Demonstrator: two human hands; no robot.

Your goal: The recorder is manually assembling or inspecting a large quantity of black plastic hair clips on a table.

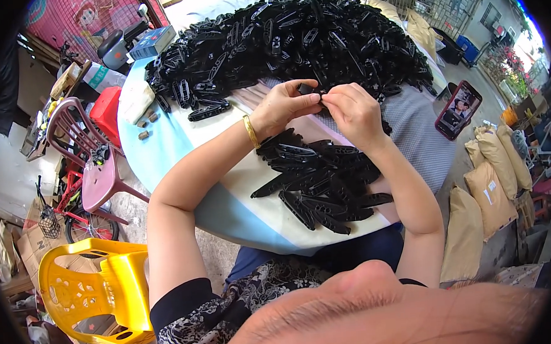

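Note:
Over the middle of the round table, my left hand (281, 107) is closed in a pinch on a small black plastic piece (306, 89), most of it covered by the fingers. My right hand (355, 113) meets it from the right, thumb and fingertips pressed together at the piece's end; what they grip is too small to make out. Below both hands lies a smaller heap of long, narrow black plastic parts (327, 184). Beyond them a much larger mound of similar black parts (280, 42) spreads across the far half of the table.
Striped cloth (227, 203) covers the table. A phone (459, 110) with a lit screen stands at the right edge. Small brown cylinders (143, 135) and a white bag (136, 105) lie at left. A yellow chair (115, 289) and pink chair (102, 176) stand left; sacks (490, 200) stand right.

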